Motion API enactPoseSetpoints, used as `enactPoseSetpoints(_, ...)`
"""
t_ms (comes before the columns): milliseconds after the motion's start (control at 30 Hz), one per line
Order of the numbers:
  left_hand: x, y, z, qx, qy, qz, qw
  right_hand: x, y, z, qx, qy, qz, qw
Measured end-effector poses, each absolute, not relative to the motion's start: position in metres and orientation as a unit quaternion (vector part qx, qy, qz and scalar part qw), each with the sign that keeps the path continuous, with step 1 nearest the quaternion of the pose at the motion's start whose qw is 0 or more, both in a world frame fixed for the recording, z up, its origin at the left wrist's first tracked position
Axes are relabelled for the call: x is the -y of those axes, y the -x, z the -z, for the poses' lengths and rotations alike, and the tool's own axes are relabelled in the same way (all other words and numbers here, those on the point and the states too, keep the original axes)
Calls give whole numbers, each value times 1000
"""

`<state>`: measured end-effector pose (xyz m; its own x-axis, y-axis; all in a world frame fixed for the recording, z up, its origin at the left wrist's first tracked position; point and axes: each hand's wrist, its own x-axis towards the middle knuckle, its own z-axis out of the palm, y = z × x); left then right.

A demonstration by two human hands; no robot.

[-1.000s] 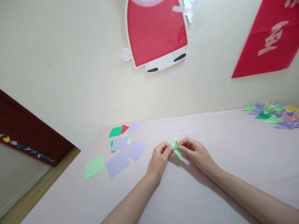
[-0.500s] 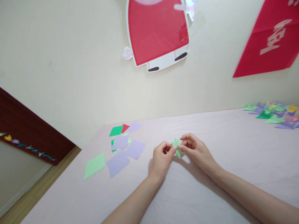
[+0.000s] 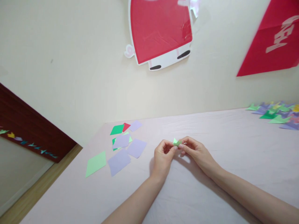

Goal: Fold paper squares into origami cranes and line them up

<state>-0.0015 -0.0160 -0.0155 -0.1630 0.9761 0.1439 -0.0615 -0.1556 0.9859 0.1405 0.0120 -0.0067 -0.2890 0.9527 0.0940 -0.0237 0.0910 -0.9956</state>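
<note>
A small light green folded paper piece (image 3: 177,142) is held between my two hands, just above the pale cloth surface. My left hand (image 3: 163,154) pinches its left side between thumb and fingers. From the other side, my right hand (image 3: 196,151) grips it with thumb and fingertips. A pointed tip of the paper sticks up between the hands; its lower part is hidden behind my thumbs.
Loose paper squares lie to the left, among them a light green sheet (image 3: 96,164), a purple sheet (image 3: 119,161) and a green sheet (image 3: 117,129). Several folded paper pieces (image 3: 279,119) cluster at the far right by the wall (image 3: 198,90). The bed-like surface (image 3: 77,193) ends at the left.
The green paper has been turned between my fingers: its point that hung downward no longer shows, and a tip now stands up. The right fingers have closed nearer to it.
</note>
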Motion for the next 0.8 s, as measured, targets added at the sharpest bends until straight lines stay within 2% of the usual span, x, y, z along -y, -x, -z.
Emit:
enactPoseSetpoints(467,20,0,13,-497,-474,-596,416,-16,-140,12,561,373,-552,491)
enactPoseSetpoints(600,20,4,13,-488,-502,-569,431,-18,-143,12,582,372,-566,449)
enactPoseSetpoints(800,22,8,13,-488,-598,-500,393,-20,-146,8,632,374,-558,387)
